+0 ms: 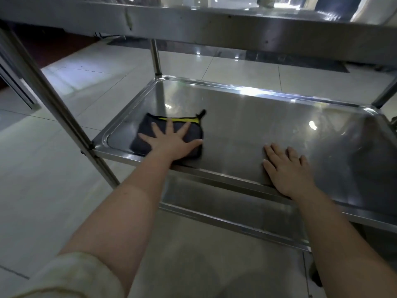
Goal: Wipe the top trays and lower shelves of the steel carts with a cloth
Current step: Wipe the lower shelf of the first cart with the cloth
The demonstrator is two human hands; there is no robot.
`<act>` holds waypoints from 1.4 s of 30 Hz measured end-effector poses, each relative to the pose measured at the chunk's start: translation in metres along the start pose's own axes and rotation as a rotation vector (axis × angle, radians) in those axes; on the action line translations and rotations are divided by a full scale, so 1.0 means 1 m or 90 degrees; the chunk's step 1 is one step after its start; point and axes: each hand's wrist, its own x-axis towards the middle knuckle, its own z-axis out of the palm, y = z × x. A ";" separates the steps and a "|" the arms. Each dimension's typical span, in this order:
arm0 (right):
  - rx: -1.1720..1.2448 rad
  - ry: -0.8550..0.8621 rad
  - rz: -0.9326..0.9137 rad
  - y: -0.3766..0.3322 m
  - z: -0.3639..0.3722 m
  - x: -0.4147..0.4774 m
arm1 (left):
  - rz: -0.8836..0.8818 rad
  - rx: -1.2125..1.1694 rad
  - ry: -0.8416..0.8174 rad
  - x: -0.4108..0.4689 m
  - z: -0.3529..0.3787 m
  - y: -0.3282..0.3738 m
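A: Under the top tray (214, 24), how many levels of the steel cart (71, 123) do you count?

B: 3 in all. 1 top tray running across the upper edge, 1 middle shelf (268, 125) with a raised rim, and 1 bottom shelf (225, 209) showing just below the near rim of the middle one.

A: Uprights?

B: 3 posts that I can see: 1 at the near left, 1 at the far left corner (156, 59), and a part of 1 at the far right. A pale tiled floor (53, 168) lies beneath and around.

A: And the arms?

B: 2 bare forearms reaching in, with 1 light rolled sleeve (71, 276) on the left one.

A: The hands?

B: 2. The left hand (169, 140) lies flat with all 5 fingers spread wide, palm down on the cloth. The right hand (287, 171) rests palm down on the near edge of the middle shelf, fingers loosely together, holding nothing.

A: How many cloths?

B: 1 cloth (150, 134), dark grey with a yellow strip along its far edge and a small black loop at 1 corner. It sits folded on the middle shelf, in the near left corner, touching the steel beneath the left hand, well apart from the right hand.
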 end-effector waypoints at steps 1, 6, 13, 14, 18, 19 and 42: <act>-0.003 0.000 -0.002 0.000 0.000 0.000 | 0.030 0.010 0.000 -0.004 0.006 0.023; 0.024 -0.004 -0.015 0.006 0.000 0.000 | 0.153 0.036 0.014 -0.032 0.033 0.088; 0.017 0.018 -0.019 0.008 0.003 0.000 | 0.024 0.018 0.011 -0.008 0.000 -0.052; 0.013 0.020 -0.018 0.007 0.005 0.001 | -0.011 0.016 -0.003 -0.005 -0.007 -0.074; -0.007 0.017 -0.011 0.002 0.008 0.003 | -0.060 0.018 -0.036 -0.002 -0.017 -0.089; -0.007 0.017 -0.010 0.001 0.009 0.003 | -0.057 0.014 -0.030 -0.003 -0.014 -0.078; 0.017 0.047 -0.019 0.010 0.011 0.002 | -0.020 0.013 0.003 0.031 -0.021 -0.070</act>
